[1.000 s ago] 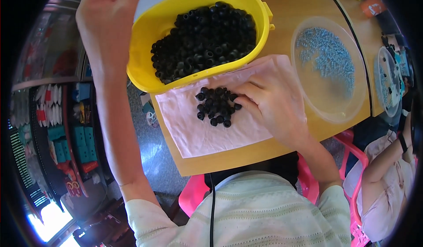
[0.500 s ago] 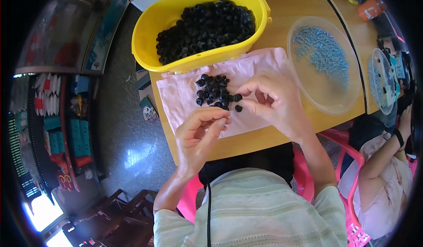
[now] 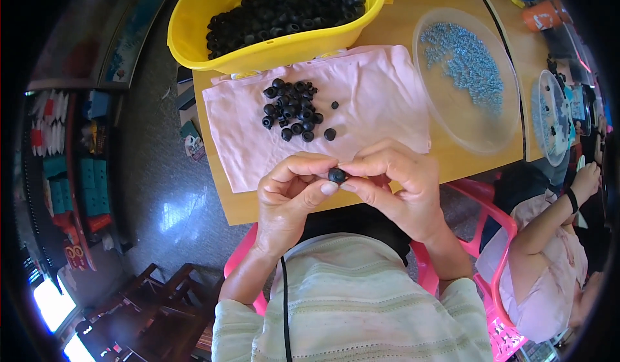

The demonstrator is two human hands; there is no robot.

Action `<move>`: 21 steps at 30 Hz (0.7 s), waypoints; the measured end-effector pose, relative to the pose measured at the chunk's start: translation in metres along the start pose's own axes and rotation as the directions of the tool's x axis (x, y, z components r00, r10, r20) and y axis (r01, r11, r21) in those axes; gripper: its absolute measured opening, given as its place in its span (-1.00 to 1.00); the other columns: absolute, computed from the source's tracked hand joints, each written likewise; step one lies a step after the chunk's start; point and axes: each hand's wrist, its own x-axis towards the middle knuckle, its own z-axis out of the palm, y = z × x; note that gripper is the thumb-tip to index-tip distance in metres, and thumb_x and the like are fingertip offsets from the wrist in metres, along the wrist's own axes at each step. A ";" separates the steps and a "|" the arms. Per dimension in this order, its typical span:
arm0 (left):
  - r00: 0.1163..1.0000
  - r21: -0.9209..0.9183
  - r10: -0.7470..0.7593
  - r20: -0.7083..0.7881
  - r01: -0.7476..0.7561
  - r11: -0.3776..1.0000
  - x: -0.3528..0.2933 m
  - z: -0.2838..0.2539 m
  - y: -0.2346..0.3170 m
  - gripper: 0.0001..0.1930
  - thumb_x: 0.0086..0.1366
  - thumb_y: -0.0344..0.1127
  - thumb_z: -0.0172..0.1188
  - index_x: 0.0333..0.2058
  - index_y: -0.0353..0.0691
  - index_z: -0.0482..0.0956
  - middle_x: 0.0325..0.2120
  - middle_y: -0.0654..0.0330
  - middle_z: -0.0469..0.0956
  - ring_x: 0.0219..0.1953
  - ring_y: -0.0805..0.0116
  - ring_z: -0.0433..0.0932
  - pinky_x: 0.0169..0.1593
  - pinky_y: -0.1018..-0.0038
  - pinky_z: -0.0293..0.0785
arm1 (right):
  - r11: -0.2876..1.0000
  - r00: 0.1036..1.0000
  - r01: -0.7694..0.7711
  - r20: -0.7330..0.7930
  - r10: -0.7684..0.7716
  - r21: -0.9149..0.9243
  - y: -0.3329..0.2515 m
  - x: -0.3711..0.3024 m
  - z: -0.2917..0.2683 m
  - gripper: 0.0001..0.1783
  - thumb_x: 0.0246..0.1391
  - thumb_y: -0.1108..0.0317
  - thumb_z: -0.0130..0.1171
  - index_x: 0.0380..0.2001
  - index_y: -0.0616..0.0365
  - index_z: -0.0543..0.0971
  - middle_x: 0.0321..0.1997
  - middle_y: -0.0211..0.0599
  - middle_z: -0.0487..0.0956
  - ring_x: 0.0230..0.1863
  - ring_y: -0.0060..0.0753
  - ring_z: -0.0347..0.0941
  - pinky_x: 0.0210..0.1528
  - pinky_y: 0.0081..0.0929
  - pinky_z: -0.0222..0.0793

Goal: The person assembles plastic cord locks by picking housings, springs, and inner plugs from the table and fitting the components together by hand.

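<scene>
Both hands meet over the table's near edge: the left hand (image 3: 290, 191) and right hand (image 3: 394, 181) pinch one small black rubber grommet (image 3: 336, 175) between their fingertips. Beyond, a small pile of loose black grommets (image 3: 292, 110) waits on a pink cloth (image 3: 374, 97), so most work seemingly remains. The yellow plastic tub (image 3: 258, 52) brims with grommets; the clear round dish (image 3: 475, 129) holds tiny blue-grey parts.

It looked like a small assembly workshop: a wooden table (image 3: 387, 29) held a yellow tub (image 3: 194, 32) of black parts (image 3: 284, 3), a clear dish (image 3: 478, 129) of screws (image 3: 465, 58), with another worker (image 3: 549, 258) seated alongside.
</scene>
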 end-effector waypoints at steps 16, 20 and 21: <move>0.979 0.505 0.166 0.121 -0.205 0.839 0.005 -0.010 0.005 -0.74 0.10 -0.66 0.19 -0.18 -0.40 0.52 -0.22 0.06 0.54 -0.16 0.35 0.51 -0.09 0.51 0.44 | 0.973 0.998 0.066 0.021 -0.063 -0.219 0.006 0.006 -0.003 -0.79 -0.24 0.67 0.27 -0.45 0.22 0.52 -0.46 -0.33 0.51 -0.55 -0.50 0.45 -0.57 -0.59 0.37; 0.972 0.563 0.183 0.144 -0.233 0.793 0.007 -0.009 0.007 -0.75 0.08 -0.67 0.20 -0.21 -0.39 0.54 -0.24 0.07 0.54 -0.17 0.37 0.51 -0.11 0.53 0.43 | 0.984 1.000 0.001 0.028 0.004 -0.176 0.006 0.006 -0.002 -0.80 -0.22 0.67 0.26 -0.47 0.22 0.50 -0.47 -0.35 0.50 -0.57 -0.57 0.43 -0.58 -0.63 0.36; 0.973 0.562 0.182 0.145 -0.232 0.794 0.008 -0.009 0.007 -0.75 0.08 -0.67 0.20 -0.21 -0.39 0.54 -0.24 0.07 0.54 -0.17 0.37 0.51 -0.11 0.53 0.43 | 0.984 1.000 -0.001 0.027 0.006 -0.177 0.007 0.006 -0.002 -0.80 -0.22 0.67 0.26 -0.47 0.22 0.50 -0.47 -0.35 0.50 -0.57 -0.57 0.43 -0.58 -0.63 0.36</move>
